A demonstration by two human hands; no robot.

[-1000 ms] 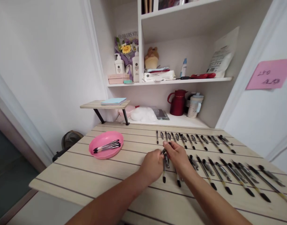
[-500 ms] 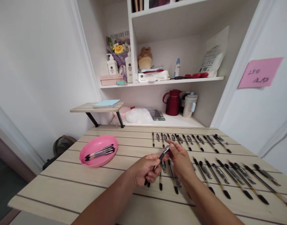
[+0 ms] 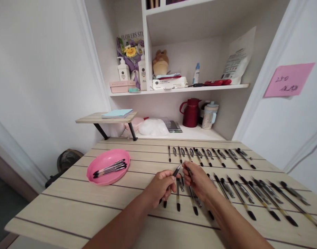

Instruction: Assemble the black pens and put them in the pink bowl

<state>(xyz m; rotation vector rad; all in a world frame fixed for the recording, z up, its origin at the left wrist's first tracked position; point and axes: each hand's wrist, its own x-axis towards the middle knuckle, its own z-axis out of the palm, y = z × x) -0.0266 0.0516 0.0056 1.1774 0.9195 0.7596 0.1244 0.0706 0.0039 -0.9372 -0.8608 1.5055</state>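
Note:
My left hand point(image 3: 162, 186) is closed around a black pen point(image 3: 176, 171), its bare pointed tip aimed up and to the right. Just right of that tip, my right hand point(image 3: 196, 176) pinches a small dark piece that looks like a pen cap point(image 3: 189, 172), partly hidden by the fingers. The two pieces are apart. Beneath both hands lie uncapped pens point(image 3: 178, 197) with black ends, and loose caps point(image 3: 181, 183) beside them. My forearms and fingers cover part of this front row.
A pink bowl point(image 3: 108, 183) with several pens stands on the left of the slatted table point(image 3: 78, 204). Behind my hands runs another row of pens and caps point(image 3: 206, 157). A small raised shelf point(image 3: 88, 119), a red jug point(image 3: 191, 112) and a tumbler point(image 3: 209, 117) stand at the back.
My hands have moved slightly apart. The pen's tip, covered half a second ago, now shows bare in my left hand, while the dark piece has come away with my right hand.

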